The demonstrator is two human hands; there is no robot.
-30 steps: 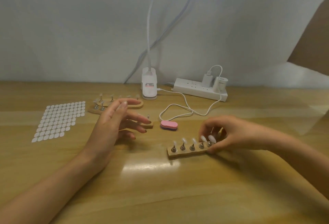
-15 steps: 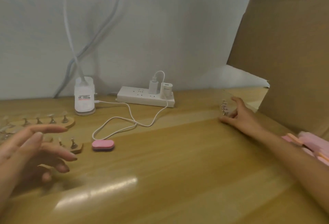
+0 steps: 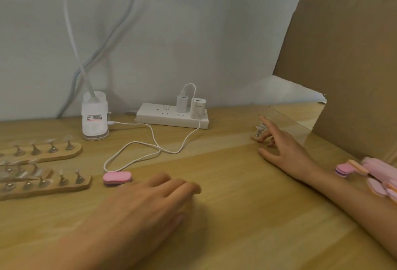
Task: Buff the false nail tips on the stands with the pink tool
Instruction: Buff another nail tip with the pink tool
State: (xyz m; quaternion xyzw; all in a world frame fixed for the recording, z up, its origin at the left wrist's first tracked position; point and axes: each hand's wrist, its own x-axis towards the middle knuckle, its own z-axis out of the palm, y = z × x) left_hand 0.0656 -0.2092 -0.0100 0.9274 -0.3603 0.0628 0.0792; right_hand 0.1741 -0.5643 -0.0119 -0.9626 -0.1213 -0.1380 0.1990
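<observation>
The pink buffing block [image 3: 117,178] lies on the wooden table [image 3: 236,216], just right of two wooden stands [image 3: 53,186] [image 3: 49,153] that carry clear false nail tips on metal pegs. My left hand [image 3: 150,201] hovers flat and blurred over the table, fingers relaxed, a little right of the block and holding nothing. Far to the right, my right hand [image 3: 281,149] has its fingers spread and straight, and the fingertips touch a third small stand [image 3: 257,134] with nail tips, which the fingers partly hide.
A white lamp base [image 3: 94,117] and a power strip [image 3: 171,117] with plugs stand at the back, with a white cable [image 3: 150,140] looping toward the block. A cardboard box [image 3: 343,55] walls the right side. Several spare pink buffers [image 3: 369,173] lie beside my right forearm.
My right hand carried one stand from the middle to the far right and now rests its fingers on it. My left hand slid right, past the pink block. The view turned right.
</observation>
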